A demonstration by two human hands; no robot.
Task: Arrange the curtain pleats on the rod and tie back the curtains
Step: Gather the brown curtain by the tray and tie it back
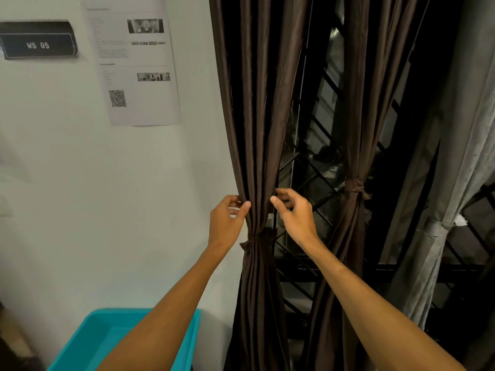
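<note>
The left brown curtain (pixel 257 116) hangs just right of the white wall (pixel 107 183), gathered at mid-height by a knotted tie-back (pixel 255 238) of the same cloth. Its folds run fairly evenly into the knot.

The left hand (pixel 227 219) pinches the curtain's left edge just above the tie, thumb in front and fingers behind. The right hand (pixel 294 214) does the same at the right edge, its thumb tip on the outer fold and its curled fingers partly hidden behind the cloth. Both forearms reach up and forward from the near edge of the view, wrists slightly bent back.

The likely step is evening out the pleats above the tie. Pulling the edges apart too hard could drag cloth up through the knot and loosen it, or flatten the folds unevenly.

To the right, a second brown curtain (pixel 356 103) is already tied, with a grey curtain (pixel 455 156) beyond it and a black window grille (pixel 316 183) behind. A printed sheet (pixel 139 76) is fixed to the wall, and a teal bin (pixel 107 341) sits near and low on the left.
</note>
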